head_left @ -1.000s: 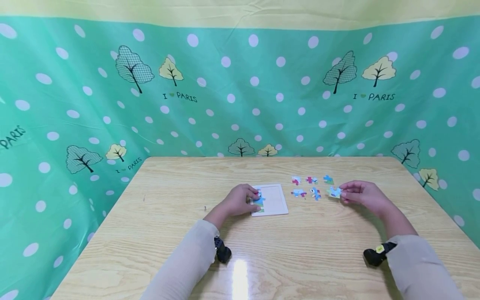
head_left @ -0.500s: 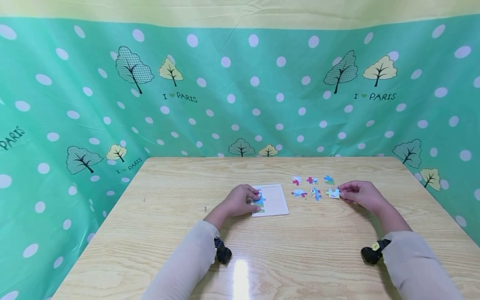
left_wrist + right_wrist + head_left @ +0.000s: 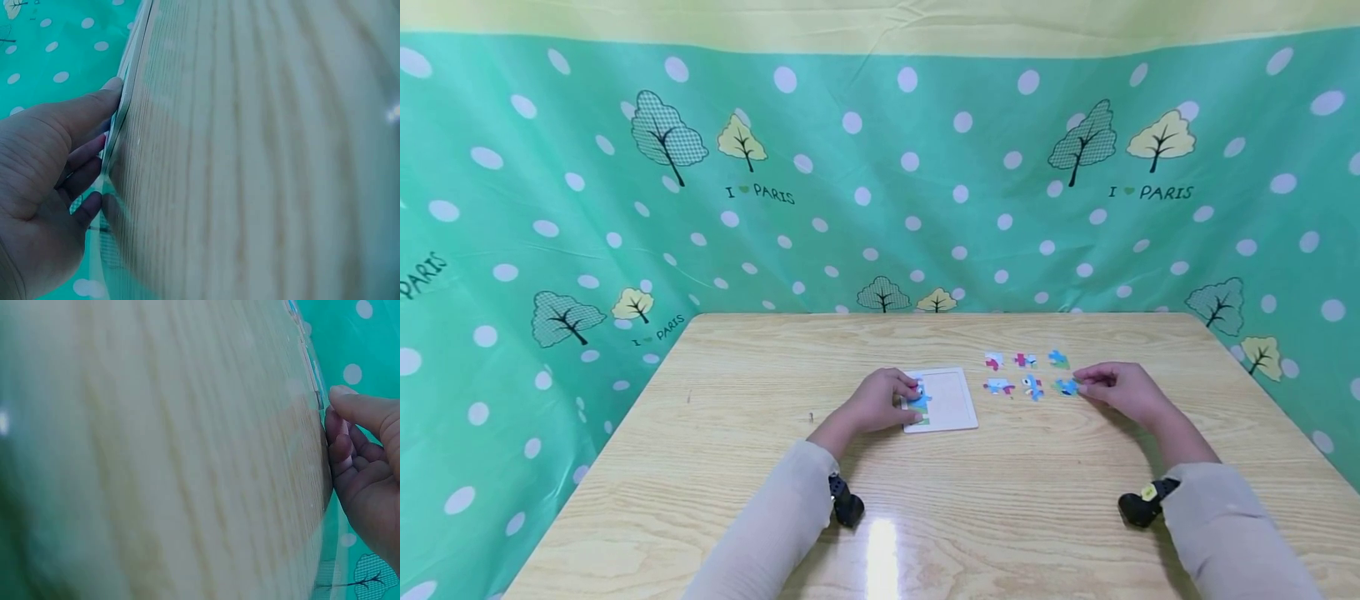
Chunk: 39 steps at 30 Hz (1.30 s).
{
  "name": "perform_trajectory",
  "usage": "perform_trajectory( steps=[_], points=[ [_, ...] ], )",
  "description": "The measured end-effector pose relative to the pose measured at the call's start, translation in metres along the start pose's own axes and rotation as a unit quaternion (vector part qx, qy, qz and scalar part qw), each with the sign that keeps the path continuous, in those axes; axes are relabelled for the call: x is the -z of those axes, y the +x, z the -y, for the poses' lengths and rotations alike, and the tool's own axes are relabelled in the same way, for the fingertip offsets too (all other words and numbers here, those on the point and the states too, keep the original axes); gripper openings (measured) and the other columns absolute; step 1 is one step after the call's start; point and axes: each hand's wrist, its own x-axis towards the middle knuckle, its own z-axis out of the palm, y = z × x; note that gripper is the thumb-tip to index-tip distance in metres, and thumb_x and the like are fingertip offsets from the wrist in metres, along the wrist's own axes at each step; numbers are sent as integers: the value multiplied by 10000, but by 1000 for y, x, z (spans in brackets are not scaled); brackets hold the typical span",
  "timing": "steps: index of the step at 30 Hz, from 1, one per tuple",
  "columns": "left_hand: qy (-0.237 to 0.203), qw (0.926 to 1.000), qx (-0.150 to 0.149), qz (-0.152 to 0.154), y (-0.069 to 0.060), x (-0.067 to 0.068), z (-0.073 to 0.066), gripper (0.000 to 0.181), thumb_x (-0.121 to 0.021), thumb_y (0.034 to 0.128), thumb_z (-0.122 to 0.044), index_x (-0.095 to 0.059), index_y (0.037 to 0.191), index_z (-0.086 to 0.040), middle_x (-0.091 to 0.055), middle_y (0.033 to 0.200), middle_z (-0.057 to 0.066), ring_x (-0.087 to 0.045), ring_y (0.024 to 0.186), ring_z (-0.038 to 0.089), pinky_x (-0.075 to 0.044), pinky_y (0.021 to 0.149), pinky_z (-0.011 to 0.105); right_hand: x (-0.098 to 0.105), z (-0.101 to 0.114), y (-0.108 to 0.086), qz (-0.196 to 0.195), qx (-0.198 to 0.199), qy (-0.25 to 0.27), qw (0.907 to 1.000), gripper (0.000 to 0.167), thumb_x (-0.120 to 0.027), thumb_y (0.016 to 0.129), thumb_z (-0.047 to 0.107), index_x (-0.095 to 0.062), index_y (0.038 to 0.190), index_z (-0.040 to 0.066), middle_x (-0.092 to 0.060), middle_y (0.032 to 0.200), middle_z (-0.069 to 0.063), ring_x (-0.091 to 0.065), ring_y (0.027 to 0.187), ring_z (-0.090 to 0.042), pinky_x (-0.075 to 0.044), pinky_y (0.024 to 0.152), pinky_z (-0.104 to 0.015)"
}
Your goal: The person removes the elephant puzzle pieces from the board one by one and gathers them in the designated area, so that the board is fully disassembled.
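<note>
Bright head view; white glare (image 3: 882, 560) on tabletop (image 3: 992, 492); dimmer, hazy wrist views.

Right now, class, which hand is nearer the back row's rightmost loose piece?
Right. The right hand pinches another piece just in front of the back row's rightmost piece. The left hand is farther away, to its left, at the puzzle frame.

Your left arm (image 3: 767, 525) reaches forward and inward from the near left of the puzzle board (image 3: 953, 404), and your left grip (image 3: 876, 402) holds the board's left side, fingers bent, thumb nearer you than the fingers. Your right arm (image 3: 1236, 525) slants forward and inward, well to the board's right, where your right grip (image 3: 1127, 393) pinches with thumb and fingertips.
</note>
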Motion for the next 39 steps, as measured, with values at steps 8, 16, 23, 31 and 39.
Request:
perform_trajectory(
  steps=[8, 16, 23, 31, 39],
  points=[
    [6, 10000, -28, -13, 0, 0, -1, 346, -808, 821, -249, -736, 1092, -47, -614, 1271, 25, -506, 1239, 245, -358, 1094, 376, 0, 1, -3, -1, -72, 280, 9996, 405, -673, 933, 186, -596, 1268, -28, -627, 1079, -160, -549, 836, -195, -509, 597, -273],
    [-9, 10000, 12, -16, 1, -1, 0, 347, -807, 822, -249, -734, 1100, -54, -608, 1278, 17, -498, 1247, 242, -352, 1098, 376, 1, 7, -8, -76, -81, 586, 9982, 508, -690, 921, 310, -571, 1310, 5, -596, 1060, -156, -552, 857, -233, -506, 630, -287],
    [4, 10000, 49, -29, 2, -2, 1, 341, -810, 818, -251, -738, 1091, -58, -609, 1272, 12, -504, 1236, 232, -357, 1094, 369, -1, 16, -10, -197, -84, 685, 9974, 460, -682, 931, 265, -584, 1295, 1, -597, 1119, -182, -542, 899, -244, -513, 686, -272],
    [25, 9999, 113, -23, 1, -2, 0, 345, -809, 820, -247, -736, 1105, -66, -607, 1283, 4, -492, 1250, 226, -342, 1103, 368, -6, 27, -13, -313, 92, 787, 9964, 433, -660, 947, 282, -599, 1264, -5, -605, 1192, -180, -532, 976, -207, -495, 778, -243],
    [12, 10000, 79, -43, 1, -2, 1, 348, -809, 820, -245, -735, 1106, -62, -607, 1283, 10, -498, 1243, 229, -350, 1098, 372, -12, 38, -13, -382, 299, 919, 9946, 473, -671, 928, 368, -621, 1234, 11, -633, 1169, -144, -567, 978, -141, -487, 776, -172]
  ],
)
